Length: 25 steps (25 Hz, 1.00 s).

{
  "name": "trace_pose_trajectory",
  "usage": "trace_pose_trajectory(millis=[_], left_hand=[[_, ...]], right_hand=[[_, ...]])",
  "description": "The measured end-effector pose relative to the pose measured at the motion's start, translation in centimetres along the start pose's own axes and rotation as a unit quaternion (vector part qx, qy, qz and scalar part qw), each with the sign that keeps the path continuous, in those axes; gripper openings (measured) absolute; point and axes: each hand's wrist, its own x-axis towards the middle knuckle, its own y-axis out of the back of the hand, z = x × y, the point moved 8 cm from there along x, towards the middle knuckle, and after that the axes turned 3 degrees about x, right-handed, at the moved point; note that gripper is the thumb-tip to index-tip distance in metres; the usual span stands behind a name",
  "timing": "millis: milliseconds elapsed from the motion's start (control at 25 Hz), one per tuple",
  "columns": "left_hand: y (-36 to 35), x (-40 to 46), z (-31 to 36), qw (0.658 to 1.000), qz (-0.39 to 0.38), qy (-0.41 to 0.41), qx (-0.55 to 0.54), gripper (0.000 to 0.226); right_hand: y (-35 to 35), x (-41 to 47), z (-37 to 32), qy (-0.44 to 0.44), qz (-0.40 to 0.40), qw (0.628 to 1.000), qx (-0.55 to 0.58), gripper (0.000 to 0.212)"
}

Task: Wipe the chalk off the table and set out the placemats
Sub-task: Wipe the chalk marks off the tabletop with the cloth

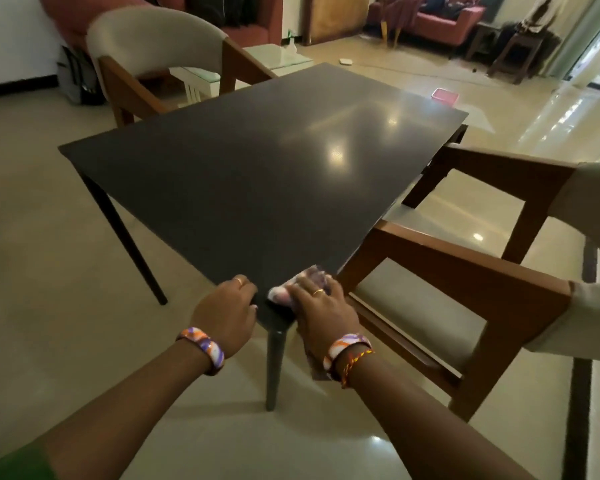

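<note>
A dark rectangular table [243, 168] fills the middle of the view, its near corner pointing toward me. My right hand [321, 311] presses a crumpled pinkish-purple cloth [302, 284] flat onto that near corner. My left hand [227, 308] grips the table's edge just left of the corner, fingers curled over it. No chalk marks show on the dark top, and no placemats are in view.
A wooden chair with a pale seat [461, 292] stands tight against the table's right side. Another cream-backed chair [153, 57] is at the far left corner. A pink tub [445, 97] sits on the shiny floor beyond; sofas line the back.
</note>
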Motion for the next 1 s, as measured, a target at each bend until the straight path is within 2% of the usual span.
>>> trace_pose_trajectory(millis=[120,200,320,440,560,760,1000], left_hand=[[-0.2,1.4,3.5,0.998,0.022,0.060,0.003,0.018],[-1.2,3.1,9.0,0.997,0.027,0.059,-0.040,0.019],[-3.2,5.4,19.2,0.995,-0.023,0.023,-0.092,0.030],[-4.9,6.5,27.8,0.993,-0.046,-0.013,-0.109,0.035],[-4.9,8.0,31.8,0.995,-0.039,-0.006,-0.094,0.038],[-3.2,12.4,35.5,0.998,-0.020,0.013,-0.057,0.036],[-3.6,20.3,42.7,0.997,-0.070,0.003,-0.043,0.040]], right_hand=[[2.9,-3.0,3.4,0.106,-0.042,0.993,-0.037,0.039],[6.6,-5.3,7.7,0.150,-0.045,0.985,-0.069,0.039],[13.1,-7.5,14.1,0.195,-0.003,0.970,-0.146,0.042],[17.9,-7.6,20.2,0.196,-0.014,0.948,-0.251,0.043],[19.8,-6.2,25.0,0.197,-0.036,0.918,-0.343,0.047],[19.7,-5.0,30.8,0.200,-0.107,0.916,-0.332,0.045],[22.7,-2.0,38.8,0.204,-0.111,0.905,-0.355,0.046]])
